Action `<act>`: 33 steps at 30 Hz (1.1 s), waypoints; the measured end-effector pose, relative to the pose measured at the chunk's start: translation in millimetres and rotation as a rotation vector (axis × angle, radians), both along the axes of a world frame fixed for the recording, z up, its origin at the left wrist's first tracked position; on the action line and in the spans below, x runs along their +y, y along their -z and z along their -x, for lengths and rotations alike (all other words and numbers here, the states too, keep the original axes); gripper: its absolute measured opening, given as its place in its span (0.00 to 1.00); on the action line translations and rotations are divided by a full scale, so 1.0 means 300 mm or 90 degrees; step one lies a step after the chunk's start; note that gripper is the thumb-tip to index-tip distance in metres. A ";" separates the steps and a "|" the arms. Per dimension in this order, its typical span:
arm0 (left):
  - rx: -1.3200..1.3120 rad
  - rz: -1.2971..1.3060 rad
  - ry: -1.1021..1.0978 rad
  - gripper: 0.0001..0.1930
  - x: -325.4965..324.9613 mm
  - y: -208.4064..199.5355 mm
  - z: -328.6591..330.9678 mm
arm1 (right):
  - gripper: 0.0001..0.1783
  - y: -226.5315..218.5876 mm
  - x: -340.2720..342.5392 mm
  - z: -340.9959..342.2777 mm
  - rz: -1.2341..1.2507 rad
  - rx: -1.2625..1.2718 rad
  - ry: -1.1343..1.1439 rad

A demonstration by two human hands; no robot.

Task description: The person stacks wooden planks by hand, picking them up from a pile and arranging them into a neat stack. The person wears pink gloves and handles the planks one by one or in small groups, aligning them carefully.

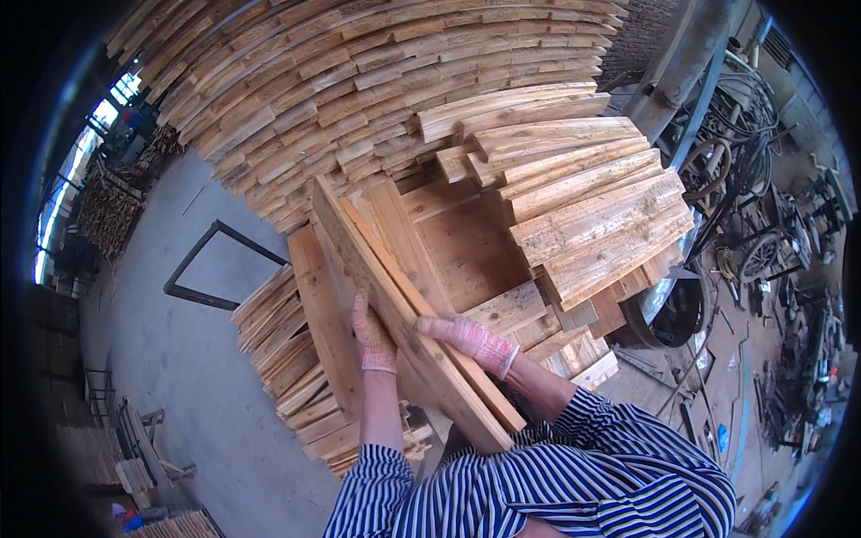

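Observation:
Two long wooden planks stand on edge close together in front of me: a near plank (387, 300) and a narrower plank (491, 394) at its right. My left hand (372, 337), in a pink and white work glove, presses against the left face of the near plank, its fingers pointing up along the wood. From the other side my right hand (470, 342), gloved alike, grips over the planks' upper edges. Its fingertips are partly hidden. Beneath and beside them lie a flat board (325, 327) on the left and another board (417, 242) on the right.
A tall stack of planks (359, 85) rises at the back. Further boards are piled (601, 220) on the right, and shorter pieces (291, 359) lie lower left. A black metal frame (202, 296) sits on the grey floor. Cables (740, 117) and a dark drum (668, 314) are at right.

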State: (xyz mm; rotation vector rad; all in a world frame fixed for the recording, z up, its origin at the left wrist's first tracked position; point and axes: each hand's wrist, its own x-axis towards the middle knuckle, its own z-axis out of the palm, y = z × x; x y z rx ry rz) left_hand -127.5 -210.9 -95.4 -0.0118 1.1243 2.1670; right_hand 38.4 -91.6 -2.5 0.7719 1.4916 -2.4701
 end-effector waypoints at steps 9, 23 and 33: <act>-0.087 0.027 0.076 0.33 -0.022 0.135 0.055 | 0.48 0.135 0.153 -0.012 -0.824 -0.353 -0.011; 0.112 0.297 -0.010 0.36 -0.104 0.117 0.167 | 0.43 0.158 0.268 -0.032 -0.825 -0.049 0.165; 0.679 0.498 -0.072 0.47 0.728 -0.229 0.316 | 0.31 0.115 0.747 -0.229 -1.103 -0.111 0.440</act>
